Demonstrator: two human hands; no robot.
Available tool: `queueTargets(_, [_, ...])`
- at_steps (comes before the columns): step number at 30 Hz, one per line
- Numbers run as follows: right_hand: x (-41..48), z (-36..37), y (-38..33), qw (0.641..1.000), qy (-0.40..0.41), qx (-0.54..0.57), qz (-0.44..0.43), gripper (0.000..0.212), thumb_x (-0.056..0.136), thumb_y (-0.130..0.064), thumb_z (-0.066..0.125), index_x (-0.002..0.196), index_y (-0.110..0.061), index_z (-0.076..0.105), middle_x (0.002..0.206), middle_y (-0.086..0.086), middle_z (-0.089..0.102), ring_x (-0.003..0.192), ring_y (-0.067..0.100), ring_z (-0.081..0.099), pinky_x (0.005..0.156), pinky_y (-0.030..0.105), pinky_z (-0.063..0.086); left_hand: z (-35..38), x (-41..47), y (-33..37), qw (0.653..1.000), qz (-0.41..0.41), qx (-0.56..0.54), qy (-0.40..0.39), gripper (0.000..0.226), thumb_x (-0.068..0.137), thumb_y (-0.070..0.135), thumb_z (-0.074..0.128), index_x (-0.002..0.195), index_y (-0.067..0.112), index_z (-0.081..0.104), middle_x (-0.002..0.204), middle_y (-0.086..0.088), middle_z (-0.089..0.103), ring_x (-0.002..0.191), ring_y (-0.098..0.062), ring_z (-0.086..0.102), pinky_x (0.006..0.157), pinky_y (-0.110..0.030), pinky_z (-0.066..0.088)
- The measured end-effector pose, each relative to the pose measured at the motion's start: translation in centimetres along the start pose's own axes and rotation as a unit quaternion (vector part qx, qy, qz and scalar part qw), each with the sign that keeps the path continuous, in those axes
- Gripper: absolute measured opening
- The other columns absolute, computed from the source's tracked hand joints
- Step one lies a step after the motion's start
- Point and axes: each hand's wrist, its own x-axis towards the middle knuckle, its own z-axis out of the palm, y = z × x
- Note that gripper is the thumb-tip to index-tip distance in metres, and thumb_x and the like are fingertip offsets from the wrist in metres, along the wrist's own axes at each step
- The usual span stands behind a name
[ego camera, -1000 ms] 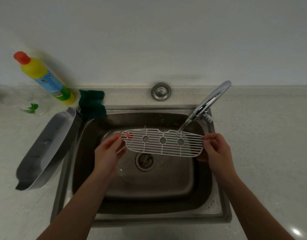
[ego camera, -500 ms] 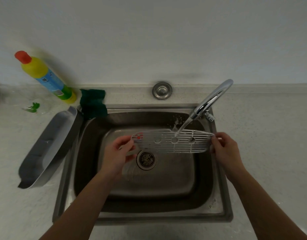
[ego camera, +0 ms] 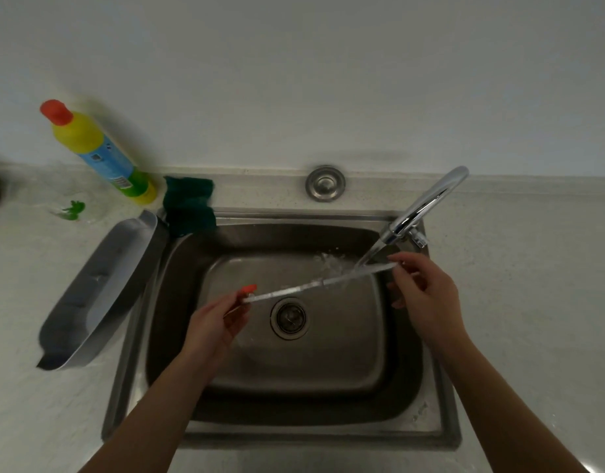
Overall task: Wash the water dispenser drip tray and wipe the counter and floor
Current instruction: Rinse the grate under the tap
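Observation:
I hold the white drip tray grille (ego camera: pixel 314 285) over the steel sink (ego camera: pixel 294 367), turned so only its thin edge shows, with its right end higher. My left hand (ego camera: pixel 219 322) pinches the left end, where a small red float sticks up. My right hand (ego camera: pixel 427 295) grips the right end under the tap (ego camera: pixel 427 206). Running water hits the grille near my right hand and splashes. The grey drip tray basin (ego camera: pixel 99 291) lies tilted on the counter (ego camera: pixel 533 302), against the sink's left rim.
A yellow detergent bottle (ego camera: pixel 99 151) with a red cap leans at the wall, back left. A dark green scouring pad (ego camera: pixel 189 206) rests on the sink's back left corner. A round steel cap (ego camera: pixel 325 183) sits behind the sink. The drain (ego camera: pixel 289 317) is in the basin's middle.
The grille has been shifted right under the stream and rotated from lying flat to edge-on. Water now splashes off it. Both hands kept their grip.

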Motion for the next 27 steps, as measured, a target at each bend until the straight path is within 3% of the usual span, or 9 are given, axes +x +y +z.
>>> queueTargets(3, [-0.5, 0.3, 0.5, 0.997, 0.014, 0.073, 0.038, 0.025, 0.105, -0.016, 0.052, 0.105, -0.032, 0.071, 0.095, -0.011, 0.075, 0.086, 0.011, 0.074, 0.068, 0.033, 0.064, 0.6, 0.0, 0.2, 0.999, 0.037, 0.000, -0.003, 0.020, 0.099, 0.004, 0.061, 0.112, 0.009, 0.075, 0.111, -0.014, 0.079, 0.094, -0.019, 0.079, 0.075, -0.029, 0.060])
queueTargets(6, [-0.6, 0.3, 1.2, 0.992, 0.038, 0.104, 0.053, 0.023, 0.103, -0.013, 0.058, 0.103, -0.033, 0.069, 0.098, -0.017, 0.074, 0.088, 0.011, 0.075, 0.062, 0.028, 0.063, 1.3, -0.4, 1.0, 0.997, 0.075, 0.001, -0.029, 0.027, 0.096, 0.002, 0.064, 0.117, 0.017, 0.073, 0.114, -0.012, 0.079, 0.101, -0.022, 0.078, 0.079, -0.032, 0.058])
queueTargets(9, [-0.6, 0.2, 2.5, 0.982, 0.057, 0.150, 0.098, 0.024, 0.102, -0.010, 0.059, 0.104, -0.033, 0.063, 0.102, -0.006, 0.075, 0.086, 0.015, 0.077, 0.064, 0.029, 0.064, 2.2, -1.2, 2.1, 0.992, 0.106, -0.002, -0.064, 0.029, 0.093, 0.004, 0.066, 0.114, 0.022, 0.075, 0.119, -0.012, 0.077, 0.110, -0.024, 0.076, 0.078, -0.031, 0.059])
queueTargets(12, [-0.7, 0.2, 4.0, 0.967, 0.074, 0.184, 0.159, 0.025, 0.102, -0.009, 0.058, 0.114, -0.031, 0.056, 0.107, 0.004, 0.076, 0.085, 0.019, 0.079, 0.069, 0.037, 0.066, 3.5, -2.5, 3.1, 0.986, 0.129, 0.009, -0.105, 0.031, 0.086, 0.010, 0.071, 0.114, 0.023, 0.076, 0.124, -0.012, 0.075, 0.115, -0.026, 0.073, 0.083, -0.032, 0.059])
queueTargets(16, [-0.8, 0.5, 5.6, 0.948, 0.085, 0.208, 0.226, 0.033, 0.103, -0.009, 0.057, 0.131, -0.026, 0.052, 0.109, 0.005, 0.076, 0.085, 0.021, 0.079, 0.070, 0.036, 0.062, 4.9, -4.1, 3.4, 0.981, 0.143, 0.015, -0.129, 0.037, 0.079, 0.009, 0.072, 0.115, 0.016, 0.076, 0.121, -0.015, 0.075, 0.112, -0.026, 0.073, 0.082, -0.028, 0.062])
queueTargets(21, [-0.2, 0.0, 6.0, 0.941, 0.091, 0.217, 0.244, 0.025, 0.103, -0.013, 0.058, 0.124, -0.023, 0.065, 0.112, 0.005, 0.077, 0.093, 0.022, 0.078, 0.072, 0.036, 0.059, 5.7, -4.5, 2.3, 0.989, 0.102, 0.001, -0.106, 0.028, 0.089, 0.004, 0.067, 0.117, -0.002, 0.070, 0.110, -0.018, 0.077, 0.098, -0.022, 0.075, 0.082, -0.027, 0.065])
queueTargets(27, [0.9, -0.6, 2.7, 0.955, 0.074, 0.216, 0.189, 0.022, 0.101, -0.012, 0.060, 0.119, -0.021, 0.067, 0.106, 0.003, 0.078, 0.095, 0.027, 0.077, 0.072, 0.035, 0.058, 3.4, -2.6, 0.4, 0.995, 0.073, 0.066, -0.032, 0.019, 0.100, 0.008, 0.061, 0.116, 0.005, 0.072, 0.104, -0.010, 0.078, 0.090, -0.016, 0.072, 0.078, -0.026, 0.062])
